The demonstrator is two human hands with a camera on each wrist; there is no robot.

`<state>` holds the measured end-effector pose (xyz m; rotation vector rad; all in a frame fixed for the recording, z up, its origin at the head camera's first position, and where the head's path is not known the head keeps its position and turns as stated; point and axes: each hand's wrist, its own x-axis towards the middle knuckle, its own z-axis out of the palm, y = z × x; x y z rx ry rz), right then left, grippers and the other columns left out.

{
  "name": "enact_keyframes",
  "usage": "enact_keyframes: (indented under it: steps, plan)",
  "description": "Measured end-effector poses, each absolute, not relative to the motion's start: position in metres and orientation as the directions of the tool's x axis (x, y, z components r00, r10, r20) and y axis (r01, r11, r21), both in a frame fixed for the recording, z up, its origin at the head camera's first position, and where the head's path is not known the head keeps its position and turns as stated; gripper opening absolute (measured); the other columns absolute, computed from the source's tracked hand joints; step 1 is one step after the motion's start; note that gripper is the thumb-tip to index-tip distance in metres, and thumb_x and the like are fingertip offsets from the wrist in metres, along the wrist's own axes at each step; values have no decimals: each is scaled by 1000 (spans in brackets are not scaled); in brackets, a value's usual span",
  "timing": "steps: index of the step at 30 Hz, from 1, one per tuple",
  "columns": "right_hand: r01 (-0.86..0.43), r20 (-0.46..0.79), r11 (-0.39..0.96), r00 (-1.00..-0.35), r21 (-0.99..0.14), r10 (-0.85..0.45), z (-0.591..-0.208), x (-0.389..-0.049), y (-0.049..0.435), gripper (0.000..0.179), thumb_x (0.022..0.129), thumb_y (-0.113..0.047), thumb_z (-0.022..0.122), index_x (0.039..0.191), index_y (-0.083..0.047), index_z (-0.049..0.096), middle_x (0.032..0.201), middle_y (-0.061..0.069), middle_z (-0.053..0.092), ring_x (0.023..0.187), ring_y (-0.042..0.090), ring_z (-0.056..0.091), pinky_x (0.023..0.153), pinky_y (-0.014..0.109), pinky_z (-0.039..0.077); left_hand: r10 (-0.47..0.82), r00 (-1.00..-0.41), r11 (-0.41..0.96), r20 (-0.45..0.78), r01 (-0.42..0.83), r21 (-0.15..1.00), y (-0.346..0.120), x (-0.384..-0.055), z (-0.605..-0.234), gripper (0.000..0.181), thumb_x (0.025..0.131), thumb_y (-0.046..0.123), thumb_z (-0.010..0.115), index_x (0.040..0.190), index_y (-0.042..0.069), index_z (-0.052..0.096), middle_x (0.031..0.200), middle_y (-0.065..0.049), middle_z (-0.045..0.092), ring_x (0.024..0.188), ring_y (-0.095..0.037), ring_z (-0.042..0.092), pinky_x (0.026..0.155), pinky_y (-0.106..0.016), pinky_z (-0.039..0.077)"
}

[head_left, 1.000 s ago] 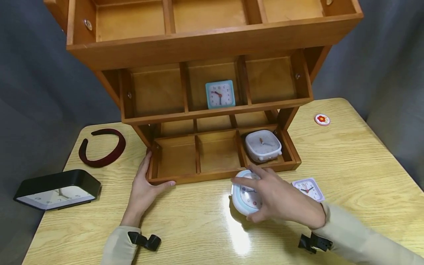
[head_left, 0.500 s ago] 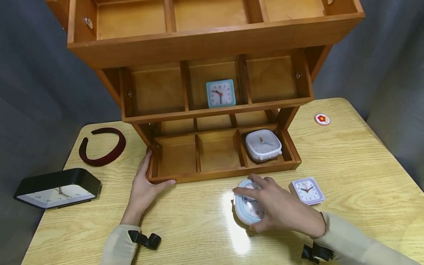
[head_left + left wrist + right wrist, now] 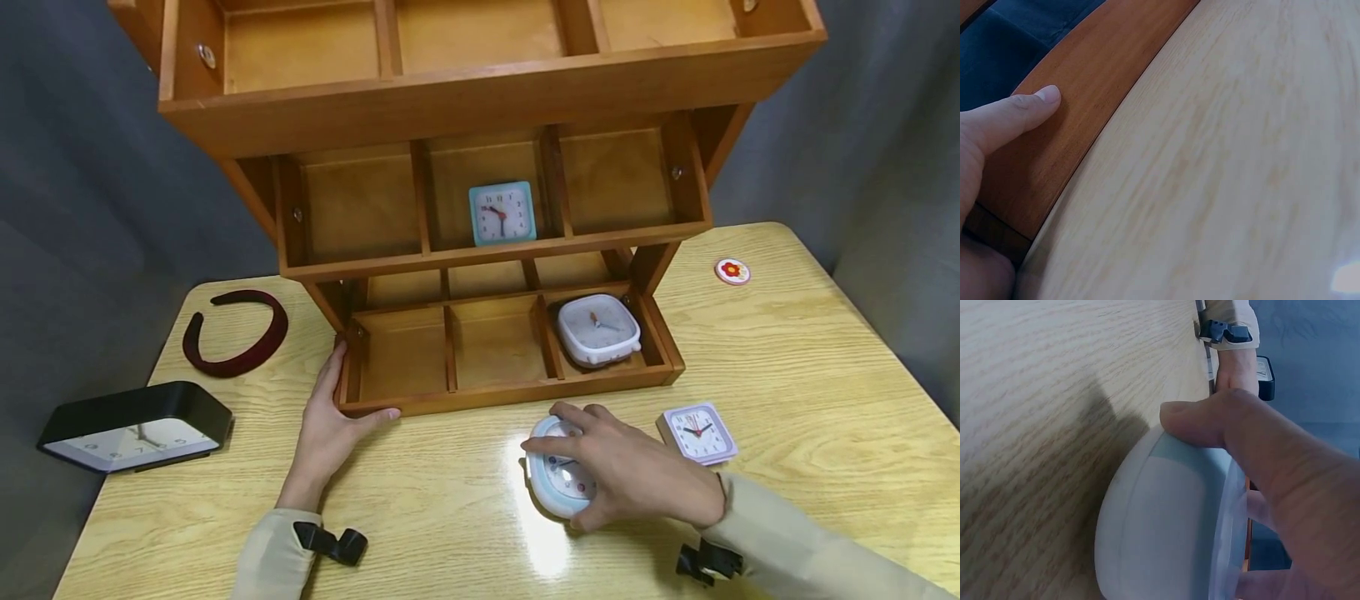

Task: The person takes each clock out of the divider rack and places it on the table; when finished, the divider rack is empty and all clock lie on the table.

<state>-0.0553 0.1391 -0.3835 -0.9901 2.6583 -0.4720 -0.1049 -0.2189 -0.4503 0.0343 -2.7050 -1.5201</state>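
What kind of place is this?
Probably an indoor corner set up for recording, though I can't be sure. Gray cloth hangs around a wooden table, which holds a drawer unit, and the person wears black wrist devices.

Head view is looking forward and down over the desk [image 3: 435,500]. Left wrist view is facing along the bottom drawer [image 3: 1085,94], close; right wrist view, close beside the white-and-blue clock [image 3: 1166,512], is facing the desk's left edge. Head is sharing drawer with left, clock with right.

Pale-blue clock [image 3: 561,480], held face up, perhaps touching table [image 3: 435,508], open wooden drawer [image 3: 502,395] beyond
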Motion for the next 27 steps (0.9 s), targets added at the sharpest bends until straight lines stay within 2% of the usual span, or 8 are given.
enact_keyframes:
  steps: [10, 15, 20, 27]
  plan:
    - [-609, -143, 697, -706, -379, -694, -386, -61, 139, 86, 57, -37, 90, 135, -31, 56, 143, 25, 44, 116, 41, 52, 81, 44, 54, -42, -999, 527, 22, -3, 850, -219, -104, -450, 119, 67, 29, 90, 156, 30, 11, 163, 0, 13, 148, -32, 19, 117, -54, 23]
    - [-625, -143, 687, -693, -370, -707, -387, -61, 139, 86, 56, -38, 90, 135, -31, 57, 141, 19, 46, 112, 35, 52, 78, 41, 53, -45, -999, 525, 7, -18, 851, -219, -105, -451, 120, 67, 31, 90, 156, 32, 10, 163, 0, 12, 148, -32, 19, 117, -55, 23]
    - [-630, -137, 690, -696, -356, -705, -388, -61, 140, 86, 56, -38, 91, 135, -32, 56, 140, 16, 46, 113, 34, 51, 77, 46, 54, -50, -999, 522, 12, -16, 853, -218, -105, -451, 120, 66, 31, 90, 156, 31, 11, 162, 1, 13, 149, -31, 19, 118, -54, 22]
    - [-611, -150, 701, -705, -368, -693, -389, -61, 140, 89, 57, -37, 92, 137, -31, 54, 146, 21, 41, 119, 43, 49, 80, 57, 53, -49, -999, 530, 12, -16, 848, -218, -105, -450, 120, 67, 31, 90, 156, 31, 11, 163, 0, 13, 149, -31, 17, 118, -56, 21]
